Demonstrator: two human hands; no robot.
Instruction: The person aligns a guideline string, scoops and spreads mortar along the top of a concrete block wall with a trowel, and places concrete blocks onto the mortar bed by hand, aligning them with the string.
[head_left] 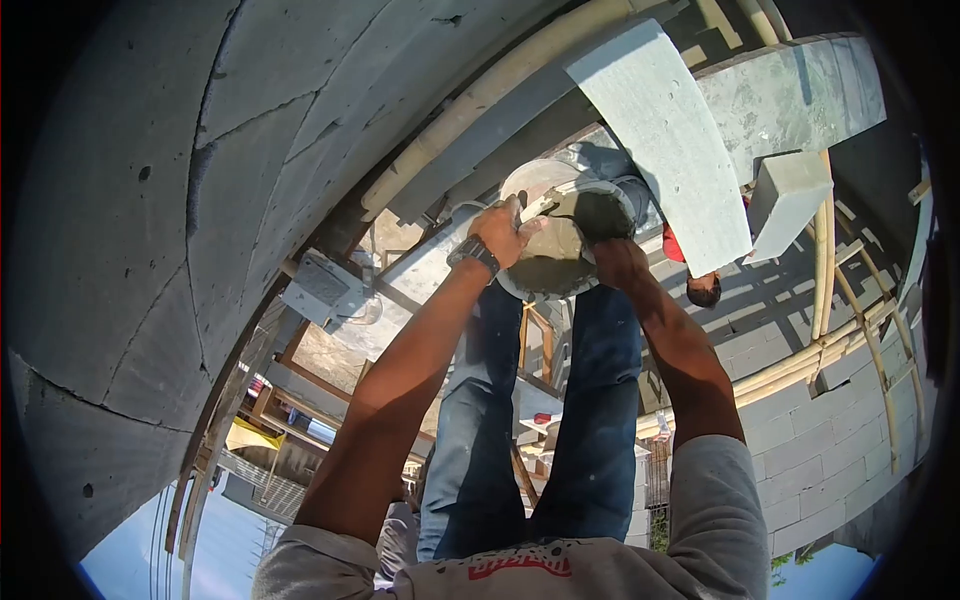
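A round bucket (533, 292) of wet grey mortar (552, 255) is in front of me, above my knees in the view. My left hand (500, 232), with a dark watch at the wrist, is closed on its left rim, beside a pale, mortar-smeared edge. A second round rim with dark grey mortar (603, 214) overlaps the bucket at the upper right; whether it is a separate container I cannot tell. My right hand (621, 263) is closed at the right side of the bucket, its fingers in shadow, and what they grip is hidden.
A block wall (240, 150) rises close on my left. Pale panels (670, 130) and a light block (790, 200) lie beyond the bucket. Bamboo poles (825, 250) form scaffolding on the right. Another person's head (704, 290) shows lower down there. A grey box-like object (325, 288) is at left.
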